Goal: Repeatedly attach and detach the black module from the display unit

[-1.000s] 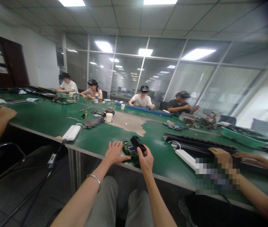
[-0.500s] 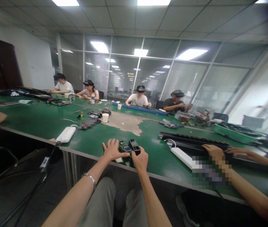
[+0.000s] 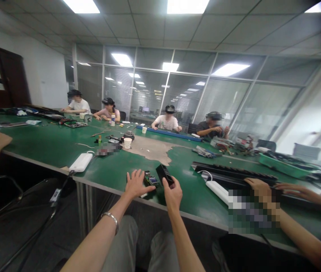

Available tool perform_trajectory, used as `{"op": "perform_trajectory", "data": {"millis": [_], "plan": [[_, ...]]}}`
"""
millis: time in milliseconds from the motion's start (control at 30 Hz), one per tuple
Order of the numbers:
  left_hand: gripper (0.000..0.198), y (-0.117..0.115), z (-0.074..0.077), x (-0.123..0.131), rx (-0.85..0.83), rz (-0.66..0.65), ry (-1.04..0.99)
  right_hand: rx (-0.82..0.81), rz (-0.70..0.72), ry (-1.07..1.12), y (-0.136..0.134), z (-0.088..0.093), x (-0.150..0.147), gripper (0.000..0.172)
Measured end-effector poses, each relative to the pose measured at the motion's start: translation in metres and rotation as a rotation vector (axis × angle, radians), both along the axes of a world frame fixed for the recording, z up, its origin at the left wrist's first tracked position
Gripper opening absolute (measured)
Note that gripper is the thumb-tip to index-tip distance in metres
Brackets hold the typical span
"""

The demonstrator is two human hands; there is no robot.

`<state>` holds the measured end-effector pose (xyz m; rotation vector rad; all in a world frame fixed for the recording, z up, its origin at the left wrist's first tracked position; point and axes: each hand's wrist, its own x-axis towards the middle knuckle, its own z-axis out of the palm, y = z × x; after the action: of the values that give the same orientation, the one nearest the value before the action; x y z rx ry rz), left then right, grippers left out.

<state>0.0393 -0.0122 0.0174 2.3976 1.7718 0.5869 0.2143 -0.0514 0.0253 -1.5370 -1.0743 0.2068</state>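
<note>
My left hand (image 3: 135,184) lies flat on the green table (image 3: 44,141) near its front edge, fingers spread, just left of a small green circuit board (image 3: 151,179) with a blue part on it. My right hand (image 3: 173,193) is closed round a black box-shaped device (image 3: 164,174), tilted up beside the board's right edge. A silver bracelet (image 3: 111,217) sits on my left wrist. My grey trouser legs show below the table edge.
A white power strip (image 3: 81,162) lies to the left with a cable hanging down. Another white strip (image 3: 218,190) and long black racks (image 3: 234,174) lie to the right, where a neighbour's hands (image 3: 258,187) rest. Several people sit across the table. A paper cup (image 3: 127,142) stands mid-table.
The view has shifted slightly. My right hand has kept the black device by the board and tilted it; my left hand stays flat on the table.
</note>
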Motion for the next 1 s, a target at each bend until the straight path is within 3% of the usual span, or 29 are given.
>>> {"op": "perform_trajectory", "data": {"millis": [167, 567, 700, 867, 1000], "plan": [[0.095, 0.0, -0.002, 0.0, 0.017, 0.006, -0.014, 0.035, 0.107, -0.096, 0.006, 0.015, -0.015, 0.058], [0.093, 0.0, 0.0, -0.001, -0.011, 0.004, -0.036, -0.083, 0.151, -0.38, 0.016, 0.013, -0.033, 0.052], [0.102, -0.001, 0.001, -0.002, 0.007, 0.001, -0.062, -0.082, 0.204, -0.421, 0.016, 0.007, -0.033, 0.057], [0.116, -0.004, 0.0, -0.003, 0.001, -0.003, -0.1, -0.026, 0.228, -0.301, 0.012, -0.008, -0.032, 0.073], [0.115, -0.002, -0.001, -0.008, 0.017, -0.043, -0.119, 0.006, 0.293, -0.265, 0.009, -0.016, -0.036, 0.069]]}}
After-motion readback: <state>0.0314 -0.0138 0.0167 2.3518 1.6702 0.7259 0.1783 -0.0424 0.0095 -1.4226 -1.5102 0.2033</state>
